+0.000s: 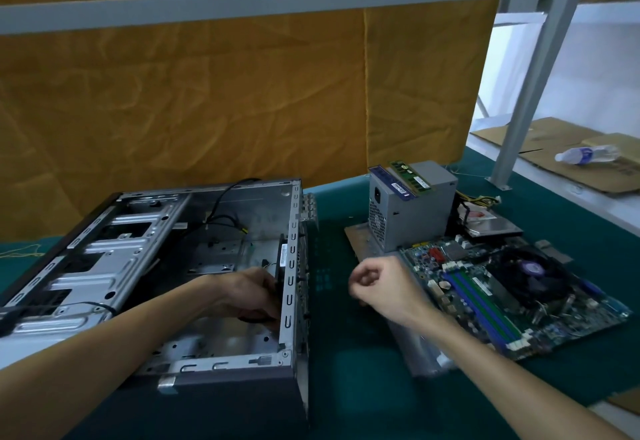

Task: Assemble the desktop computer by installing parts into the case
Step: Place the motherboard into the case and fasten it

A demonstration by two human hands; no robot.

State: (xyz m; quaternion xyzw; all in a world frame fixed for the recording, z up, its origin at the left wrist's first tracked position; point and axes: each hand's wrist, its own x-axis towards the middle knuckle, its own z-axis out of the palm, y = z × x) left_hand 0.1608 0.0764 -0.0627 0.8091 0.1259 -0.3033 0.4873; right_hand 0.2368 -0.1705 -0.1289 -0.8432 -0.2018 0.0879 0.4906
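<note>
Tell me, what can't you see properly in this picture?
Head view:
- Black part in the case: mostly hidden by the left hand.
- Right hand: blurred; its curled fingers hide anything inside.
- Sticks on the grey box: labels too small.

Two bare forearms; left hand (254, 296), right hand (379, 284); no sleeves visible
</note>
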